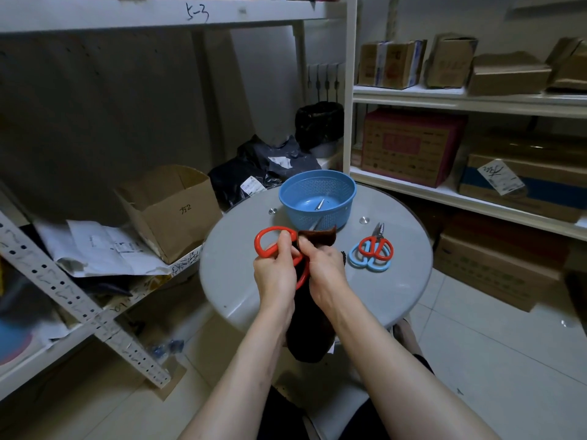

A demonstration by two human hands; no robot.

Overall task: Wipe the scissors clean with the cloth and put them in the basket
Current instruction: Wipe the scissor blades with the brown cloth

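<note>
My left hand (275, 274) grips red-handled scissors (266, 241) by their large loop handles, above the middle of the round grey table (241, 287). My right hand (325, 265) pinches a dark brown cloth (320, 238) around the blades, which are mostly hidden. The rest of the cloth hangs down between my forearms. A blue mesh basket (317, 198) stands at the table's far side with a metal blade tip showing inside. Two more pairs of scissors, one red-handled (376, 246) on one light-blue-handled (370, 260), lie on the table to the right.
White metal shelves with cardboard boxes (413, 147) run along the right. An open cardboard box (171, 211) and loose papers lie on a low shelf to the left. Black bags (263, 173) and a dark bin sit behind the table. Tiled floor lies below.
</note>
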